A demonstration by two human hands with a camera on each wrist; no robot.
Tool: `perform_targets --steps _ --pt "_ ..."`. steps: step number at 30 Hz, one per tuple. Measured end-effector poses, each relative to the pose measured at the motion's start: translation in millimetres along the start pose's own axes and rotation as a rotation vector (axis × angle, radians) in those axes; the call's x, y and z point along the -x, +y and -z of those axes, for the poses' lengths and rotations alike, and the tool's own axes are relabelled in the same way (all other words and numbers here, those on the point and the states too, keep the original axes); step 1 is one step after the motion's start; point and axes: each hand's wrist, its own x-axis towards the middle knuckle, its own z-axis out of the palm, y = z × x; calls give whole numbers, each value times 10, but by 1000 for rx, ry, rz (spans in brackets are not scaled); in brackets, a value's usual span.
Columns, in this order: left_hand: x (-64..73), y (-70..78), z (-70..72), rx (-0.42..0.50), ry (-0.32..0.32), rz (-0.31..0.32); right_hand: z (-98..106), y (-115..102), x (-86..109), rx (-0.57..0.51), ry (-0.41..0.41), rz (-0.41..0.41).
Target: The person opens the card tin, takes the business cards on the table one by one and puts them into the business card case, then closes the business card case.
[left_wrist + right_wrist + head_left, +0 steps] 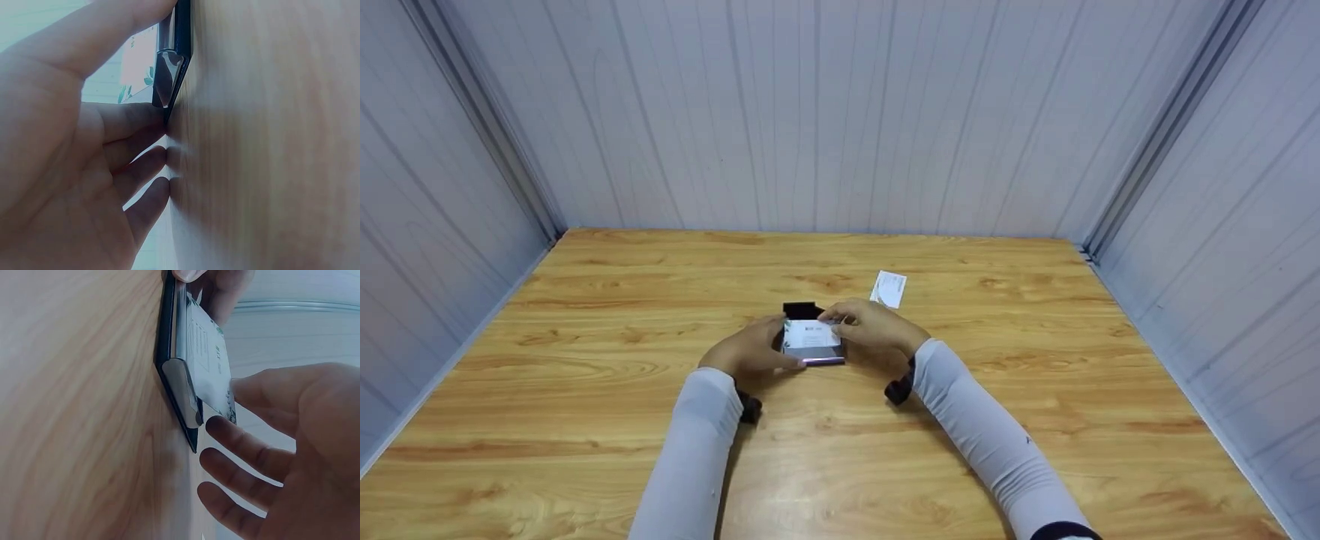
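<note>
A dark business card case [823,361] with a shiny metal edge lies open on the table. A white business card [812,334] printed with leaves and small text is at its top, tilted up from the metal part in the right wrist view [211,354]. My left hand [746,349] grips the case at its left side, thumb along the near edge and fingers at the far side. With thumb and forefinger, my right hand [874,328] pinches the card's far right corner, its other fingers spread beside the case. How far the card sits inside is hidden.
A second white card [889,289] lies on the wooden table [997,450] just beyond my right hand. Pale panelled walls [825,112] enclose the table at the back and both sides. Dark wrist cameras [898,391] hang under my wrists.
</note>
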Motion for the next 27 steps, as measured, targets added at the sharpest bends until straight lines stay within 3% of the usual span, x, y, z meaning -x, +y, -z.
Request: perform_targets --steps 9,21,27 --pt "25 8 16 -40 -28 0 8 -32 37 111 -120 58" --pt "26 5 10 -30 -25 -5 -10 -14 14 93 -137 73" --pt "21 4 6 -22 -21 -12 48 57 29 14 -102 8"
